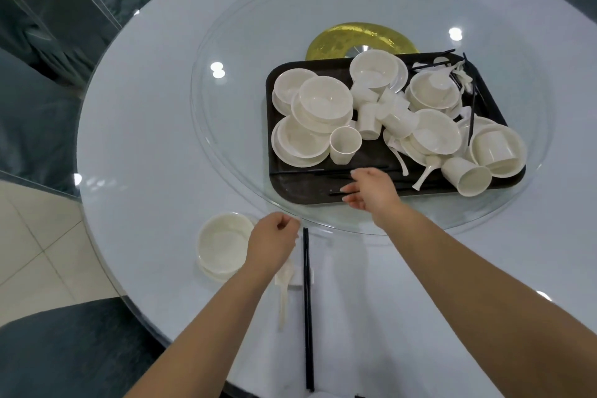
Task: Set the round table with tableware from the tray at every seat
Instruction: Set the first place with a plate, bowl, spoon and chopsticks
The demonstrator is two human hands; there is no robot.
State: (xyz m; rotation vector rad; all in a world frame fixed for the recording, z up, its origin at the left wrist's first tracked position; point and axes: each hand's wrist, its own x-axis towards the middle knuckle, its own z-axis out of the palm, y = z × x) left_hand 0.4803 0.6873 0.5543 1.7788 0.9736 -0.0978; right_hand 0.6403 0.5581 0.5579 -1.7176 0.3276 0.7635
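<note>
One tray (pixel 292 184) on the table (pixel 145 126); nearer than it, one bowl (pixel 223 244), one spoon (pixel 284 294), one chopstick pair (pixel 307 307).

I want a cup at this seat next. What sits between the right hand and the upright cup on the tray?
Only black chopsticks lying flat on the tray between the right hand and the upright cup; nothing tall blocks it.

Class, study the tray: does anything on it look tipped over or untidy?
Yes. On the tray, several cups lie on their sides, such as one near the front right corner, while another cup stands upright. Spoons and black chopsticks are scattered loosely among the stacked bowls.
</note>
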